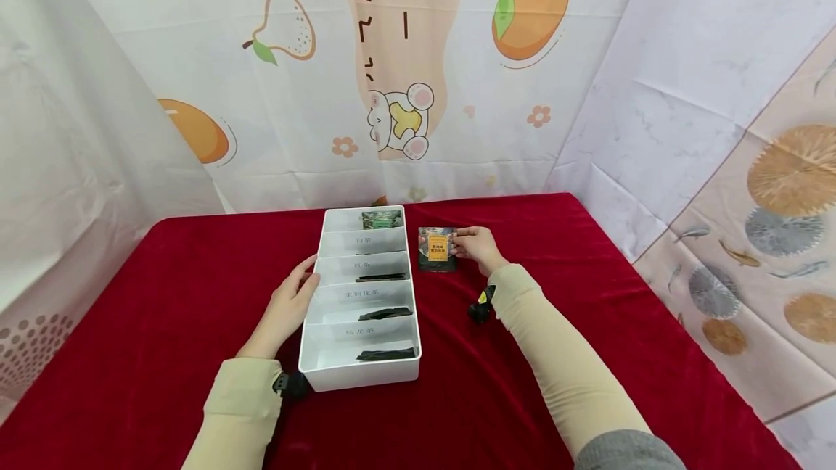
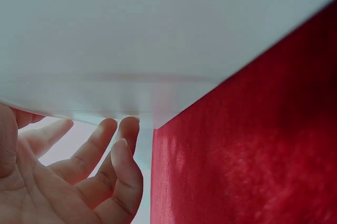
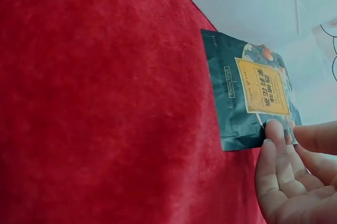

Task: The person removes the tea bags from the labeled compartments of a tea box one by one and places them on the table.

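In the head view my right hand (image 1: 478,246) pinches a dark green tea sachet (image 1: 437,258) by its right edge, to the right of a white divided box (image 1: 362,377). The right wrist view shows that sachet (image 3: 231,92) with its yellow label facing the camera, the thumb and fingers (image 3: 274,153) at one edge. My left hand (image 1: 294,302) rests against the box's left side. Seen from the left wrist, the fingers (image 2: 97,147) are loosely bent by the white wall (image 2: 131,34). Another sachet (image 1: 382,220) lies in the farthest compartment.
Dark sachets (image 1: 385,355) stand in the nearer compartments, whose dividers carry printed labels. The red cloth (image 1: 522,383) covers the table. Printed curtains (image 1: 483,129) hang behind it and at both sides.
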The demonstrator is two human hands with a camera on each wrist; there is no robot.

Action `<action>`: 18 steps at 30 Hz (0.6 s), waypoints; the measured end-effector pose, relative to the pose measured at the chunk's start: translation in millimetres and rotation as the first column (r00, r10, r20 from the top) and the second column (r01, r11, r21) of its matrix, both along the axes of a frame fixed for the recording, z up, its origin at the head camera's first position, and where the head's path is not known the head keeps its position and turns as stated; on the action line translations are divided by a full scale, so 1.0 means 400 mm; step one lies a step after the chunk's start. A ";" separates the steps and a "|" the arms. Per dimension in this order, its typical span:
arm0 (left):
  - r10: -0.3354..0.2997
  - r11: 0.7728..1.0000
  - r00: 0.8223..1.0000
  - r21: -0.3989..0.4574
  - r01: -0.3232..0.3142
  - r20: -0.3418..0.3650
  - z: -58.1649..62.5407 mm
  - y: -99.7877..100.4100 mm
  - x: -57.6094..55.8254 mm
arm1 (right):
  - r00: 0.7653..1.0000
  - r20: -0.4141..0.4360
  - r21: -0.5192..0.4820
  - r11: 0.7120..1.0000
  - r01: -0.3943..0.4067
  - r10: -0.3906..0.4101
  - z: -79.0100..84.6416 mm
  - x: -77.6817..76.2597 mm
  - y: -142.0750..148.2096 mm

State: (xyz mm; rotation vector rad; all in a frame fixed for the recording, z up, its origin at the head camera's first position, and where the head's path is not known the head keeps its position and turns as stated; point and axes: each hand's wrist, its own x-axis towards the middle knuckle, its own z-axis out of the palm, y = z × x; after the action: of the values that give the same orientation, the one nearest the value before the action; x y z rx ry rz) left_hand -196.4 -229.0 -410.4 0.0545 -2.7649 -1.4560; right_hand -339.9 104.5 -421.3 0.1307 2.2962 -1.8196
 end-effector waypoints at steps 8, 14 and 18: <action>0.003 1.000 1.000 -0.003 -0.003 -0.001 0.001 0.001 0.001 | 0.997 -0.031 0.029 0.998 -0.064 0.065 -0.003 0.018 -0.009; -0.002 1.000 1.000 -0.008 0.002 -0.001 0.001 0.001 0.000 | 0.996 -0.029 0.072 0.994 -0.084 0.086 -0.010 0.024 -0.017; -0.002 1.000 1.000 -0.006 0.002 0.002 0.003 0.000 0.001 | 0.996 -0.035 0.082 0.993 -0.079 0.083 -0.013 0.026 -0.021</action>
State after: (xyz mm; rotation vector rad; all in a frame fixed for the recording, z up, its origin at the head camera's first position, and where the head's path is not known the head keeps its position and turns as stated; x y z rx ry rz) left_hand -196.1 -228.8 -409.0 0.0526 -2.7720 -1.4485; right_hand -329.5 96.0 -426.6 0.0146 2.3651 -1.7063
